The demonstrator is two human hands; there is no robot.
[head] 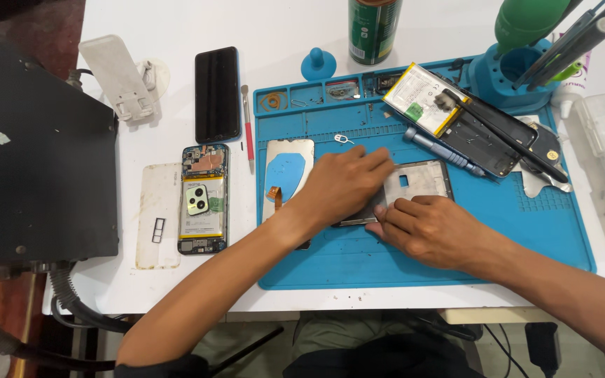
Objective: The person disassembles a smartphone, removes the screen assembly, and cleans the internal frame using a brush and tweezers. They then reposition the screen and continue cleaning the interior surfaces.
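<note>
Pressing: left hand [344, 183] laid flat, fingers spread, over the near end of a grey phone frame [414, 183] on the blue work mat [526, 231].
Right hand: [432, 229] at the frame's lower edge, fingers curled against it, thumb tucked; whether anything small sits pinched under the fingertips, cannot tell.
Grip state: neither hand closed round the frame; left palm down on top, right bracing from the side.
Frame position: lying flat near the mat's centre, its far end showing a small rectangular cut-out.
Step in hand: probably seating or separating a layer of the frame, judging by steady downward pressure and side bracing.
Next move calls for: even pressure along the edge, no twisting of the thin frame.
Nearby: silver panel with blue patch [288, 175] just left of the left hand; blue screwdriver [442, 150] beyond the frame; opened phone [204, 199] off the mat to the left.
</note>
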